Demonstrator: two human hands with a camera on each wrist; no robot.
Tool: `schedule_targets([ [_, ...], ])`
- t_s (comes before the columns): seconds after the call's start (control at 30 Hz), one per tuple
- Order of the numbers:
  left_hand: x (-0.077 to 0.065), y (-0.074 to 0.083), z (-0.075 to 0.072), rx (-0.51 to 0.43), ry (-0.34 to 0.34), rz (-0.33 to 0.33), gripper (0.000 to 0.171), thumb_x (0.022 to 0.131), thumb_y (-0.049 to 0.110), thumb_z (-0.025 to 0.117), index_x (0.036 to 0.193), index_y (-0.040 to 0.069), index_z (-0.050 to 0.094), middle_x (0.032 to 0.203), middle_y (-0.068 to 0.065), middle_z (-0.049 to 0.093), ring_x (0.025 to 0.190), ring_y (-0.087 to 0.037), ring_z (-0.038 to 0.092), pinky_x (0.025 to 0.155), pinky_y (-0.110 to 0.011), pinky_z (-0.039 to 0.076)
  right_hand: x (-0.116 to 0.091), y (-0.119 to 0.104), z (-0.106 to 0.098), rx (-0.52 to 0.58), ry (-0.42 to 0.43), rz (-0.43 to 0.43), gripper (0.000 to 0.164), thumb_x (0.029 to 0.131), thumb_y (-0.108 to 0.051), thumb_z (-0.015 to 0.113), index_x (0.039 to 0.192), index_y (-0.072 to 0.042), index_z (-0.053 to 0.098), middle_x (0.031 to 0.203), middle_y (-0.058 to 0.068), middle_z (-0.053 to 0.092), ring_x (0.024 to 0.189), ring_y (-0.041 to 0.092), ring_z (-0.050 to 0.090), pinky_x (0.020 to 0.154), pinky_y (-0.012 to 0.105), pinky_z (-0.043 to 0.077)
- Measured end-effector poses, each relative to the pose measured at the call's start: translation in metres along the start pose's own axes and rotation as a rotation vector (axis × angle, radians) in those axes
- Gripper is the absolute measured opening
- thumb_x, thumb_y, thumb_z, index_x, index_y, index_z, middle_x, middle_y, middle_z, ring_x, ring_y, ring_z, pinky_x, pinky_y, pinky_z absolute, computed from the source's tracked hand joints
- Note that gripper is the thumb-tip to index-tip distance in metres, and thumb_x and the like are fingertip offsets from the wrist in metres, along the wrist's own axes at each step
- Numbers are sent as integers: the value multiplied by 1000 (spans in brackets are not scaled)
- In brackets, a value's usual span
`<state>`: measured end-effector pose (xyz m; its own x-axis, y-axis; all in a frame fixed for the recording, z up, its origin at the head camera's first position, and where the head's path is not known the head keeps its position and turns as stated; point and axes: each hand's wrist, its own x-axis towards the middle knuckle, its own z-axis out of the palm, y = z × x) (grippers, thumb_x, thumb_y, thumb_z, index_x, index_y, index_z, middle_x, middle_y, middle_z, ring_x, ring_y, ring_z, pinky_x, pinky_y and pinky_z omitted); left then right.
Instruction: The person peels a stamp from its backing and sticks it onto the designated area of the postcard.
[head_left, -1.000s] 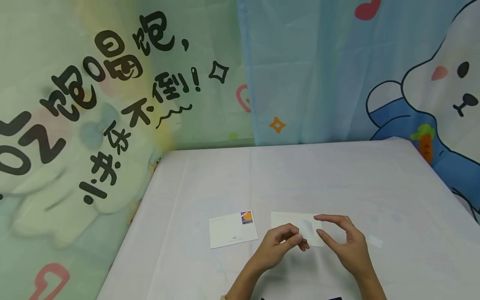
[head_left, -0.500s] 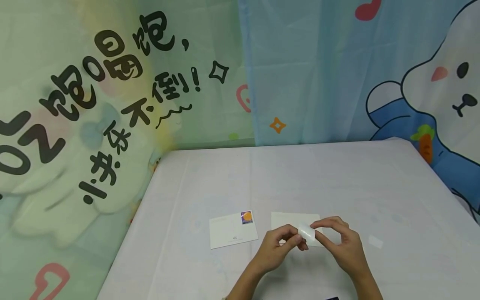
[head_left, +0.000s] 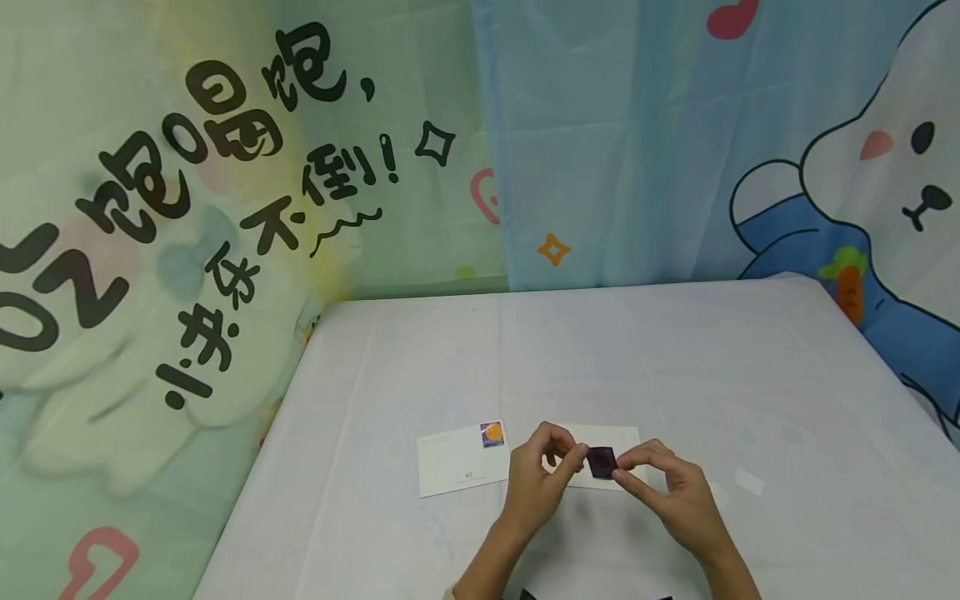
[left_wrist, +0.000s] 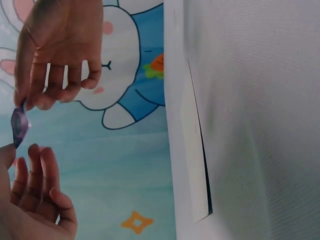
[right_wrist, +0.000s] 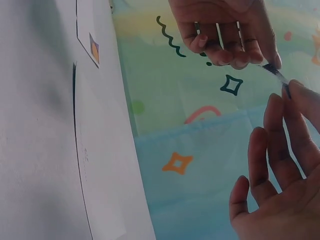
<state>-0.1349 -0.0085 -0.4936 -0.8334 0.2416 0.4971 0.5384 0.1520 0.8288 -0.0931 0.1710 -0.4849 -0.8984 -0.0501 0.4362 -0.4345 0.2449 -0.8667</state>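
A small dark purple square stamp (head_left: 602, 462) is held up between both hands, over the front part of a white card. My left hand (head_left: 535, 483) pinches its left edge. On the opposite side, the thumb and forefinger of my right hand (head_left: 675, 493) grip a lower corner. Seen from the right wrist, the stamp (right_wrist: 276, 73) is nearly edge-on and tilted. The white card (head_left: 617, 435) lies flat beneath, partly covered by the hands. Left of it lies a postcard (head_left: 448, 465) bearing an orange and purple stamp (head_left: 492, 434).
A small white square of paper (head_left: 750, 481) lies on the white tablecloth (head_left: 570, 358), right of the right hand. Behind the table hangs a printed curtain (head_left: 585, 142) with cartoon figures and lettering. Dark bits poke in at the bottom edge of the head view.
The right hand has come left and taken hold of the piece the left hand had. It showed a glossy white face before; now its dark purple face shows. The left hand has lifted slightly.
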Motion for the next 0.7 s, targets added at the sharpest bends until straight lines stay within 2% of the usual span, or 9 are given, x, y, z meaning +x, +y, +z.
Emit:
schedule_targets([
  [0.1, 3, 7, -2, -33, 4, -23, 6, 88, 10, 63, 86, 5, 59, 68, -4, 63, 62, -6, 56, 55, -24, 43, -1, -1, 2, 115, -13, 9, 18, 76, 14, 65, 87, 0, 65, 85, 8, 64, 86, 12, 55, 88, 18, 32],
  [0.23, 6, 21, -8, -129, -40, -108, 10, 88, 8, 62, 84, -1, 63, 71, -12, 63, 64, -9, 58, 58, -19, 43, -4, 1, 5, 255, -21, 17, 17, 78, 18, 59, 89, 6, 64, 85, 8, 64, 88, 12, 55, 90, 19, 30],
  [0.33, 7, 25, -9, -168, -58, -133, 10, 88, 8, 62, 84, -2, 63, 73, -13, 62, 65, -9, 59, 59, -19, 43, -7, 4, 7, 292, -9, 39, 16, 79, 19, 58, 89, 8, 64, 84, 7, 64, 86, 12, 53, 86, 21, 33],
  [0.4, 8, 19, -6, -163, -52, -115, 9, 87, 7, 63, 83, -1, 64, 73, -12, 62, 65, -9, 59, 58, -19, 43, -8, 5, 8, 249, 32, 75, 14, 79, 17, 59, 88, 7, 64, 82, 8, 64, 83, 12, 52, 80, 22, 35],
  [0.47, 9, 8, -1, -146, -38, -94, 9, 87, 9, 64, 83, 2, 65, 73, -9, 62, 65, -8, 59, 57, -20, 42, -8, 6, 8, 158, 93, 136, 10, 80, 11, 63, 87, 4, 65, 80, 6, 65, 79, 11, 51, 74, 23, 36],
  [0.53, 13, -4, 6, -85, -26, -60, 10, 87, 14, 64, 83, 5, 66, 73, -5, 63, 65, -6, 58, 56, -19, 42, -6, 7, 9, 50, 172, 224, 6, 81, 2, 67, 86, 1, 67, 77, 4, 65, 76, 10, 51, 70, 23, 36],
  [0.63, 24, -20, 17, 32, -26, -15, 14, 88, 22, 64, 84, 9, 67, 74, 2, 63, 67, -1, 55, 55, -17, 42, -1, 12, 7, -89, 264, 409, 16, 81, -16, 71, 90, -3, 69, 79, 3, 68, 76, 9, 55, 68, 22, 38],
  [0.7, 34, -26, 23, 116, -33, 18, 17, 87, 26, 64, 83, 10, 68, 75, 4, 63, 67, 1, 54, 55, -15, 42, -2, 39, 3, -147, 307, 490, 25, 81, -31, 71, 92, -8, 71, 81, 1, 69, 78, 9, 58, 67, 22, 39],
])
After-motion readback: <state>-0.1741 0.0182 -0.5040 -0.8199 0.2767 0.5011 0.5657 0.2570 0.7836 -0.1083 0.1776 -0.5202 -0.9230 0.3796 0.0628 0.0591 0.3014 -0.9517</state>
